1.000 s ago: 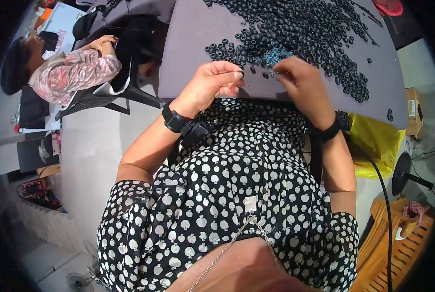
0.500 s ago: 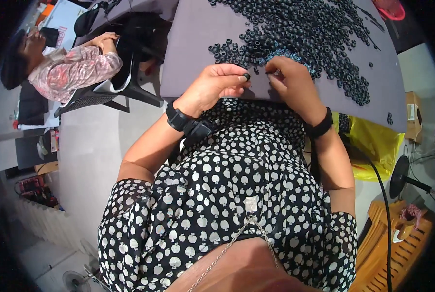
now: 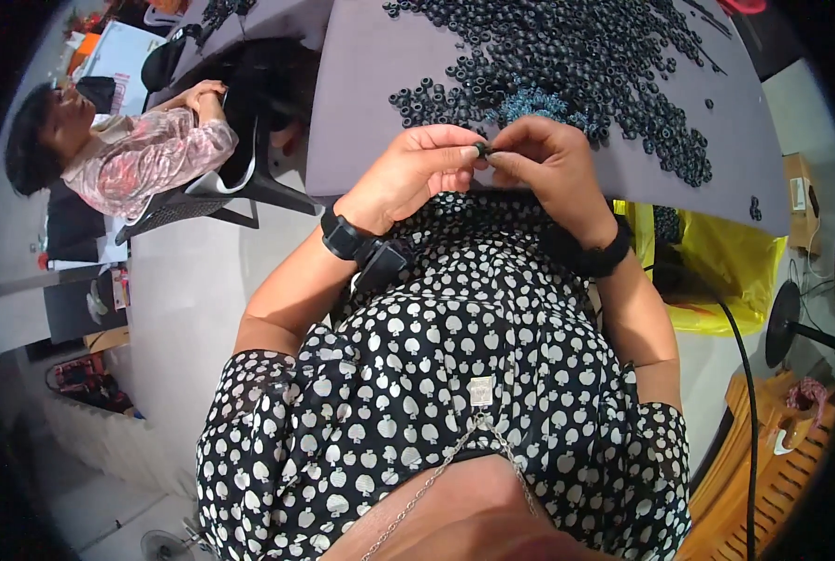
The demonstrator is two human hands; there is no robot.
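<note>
Just over the table's near edge, my left hand (image 3: 427, 168) pinches a small black ring-shaped part (image 3: 481, 150) between thumb and fingers. Up against that part are the closed thumb and forefinger of my right hand (image 3: 548, 164); whatever they hold is too small to make out. Beyond both hands spreads a heap of similar black rings (image 3: 567, 56), scattered across the grey table (image 3: 352, 112). A little pile of tiny blue pieces (image 3: 534, 103) lies among them, right behind my fingers.
At the left another person (image 3: 146, 154) sits on a black chair (image 3: 249, 187), hands together. A yellow bag (image 3: 731, 271) hangs below the table at the right, with a black cable (image 3: 745, 402) running past it. Thin black rods (image 3: 707, 42) lie at the table's far right.
My right hand has moved left and its fingertips now meet the black ring in my left hand. The whole view has shifted slightly. The seated person's head has turned.
</note>
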